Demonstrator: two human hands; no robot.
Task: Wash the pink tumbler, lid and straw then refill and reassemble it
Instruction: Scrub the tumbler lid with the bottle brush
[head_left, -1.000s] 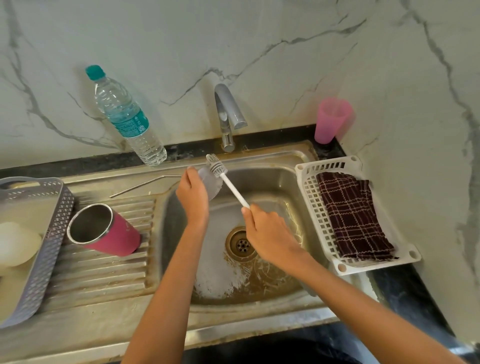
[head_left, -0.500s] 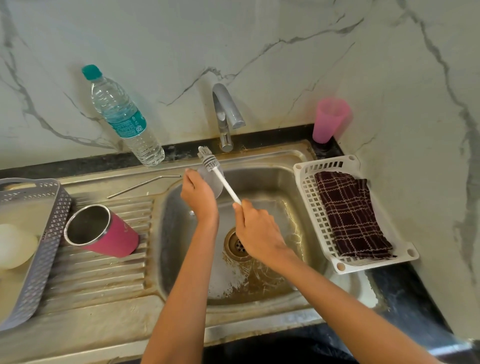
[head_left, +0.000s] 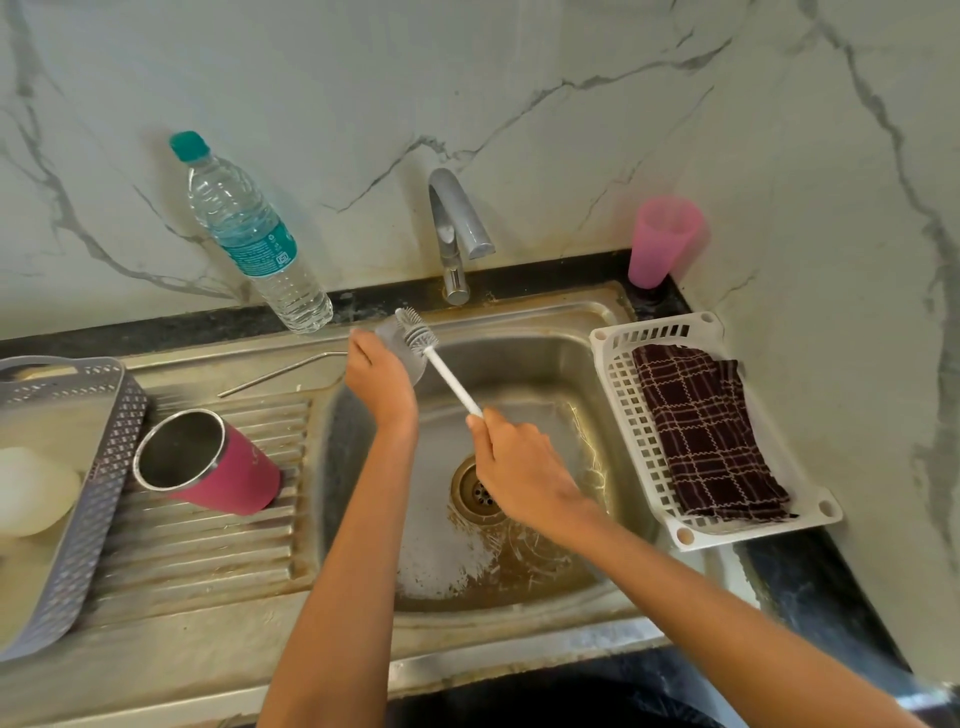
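Note:
My left hand (head_left: 382, 382) holds the clear lid (head_left: 402, 349) over the back left corner of the sink (head_left: 550, 374). My right hand (head_left: 519, 462) grips the white handle of a bottle brush (head_left: 434, 358), whose grey bristle head lies against the lid. The pink tumbler (head_left: 208, 465) lies on its side on the ribbed drainboard, its open steel mouth facing left. The metal straw (head_left: 283, 371) lies on the drainboard behind it, its right end hidden by my left hand.
A water bottle (head_left: 249, 234) with a teal cap leans at the wall. The tap (head_left: 454, 234) stands behind the sink. A pink plastic cup (head_left: 662, 241) is at the back right corner. A white basket (head_left: 623, 358) holds a checked cloth (head_left: 706, 434). A grey basket (head_left: 88, 499) sits far left.
Both hands and the lid have shifted a little left and toward the back of the sink, and the brush head has slid up across the lid.

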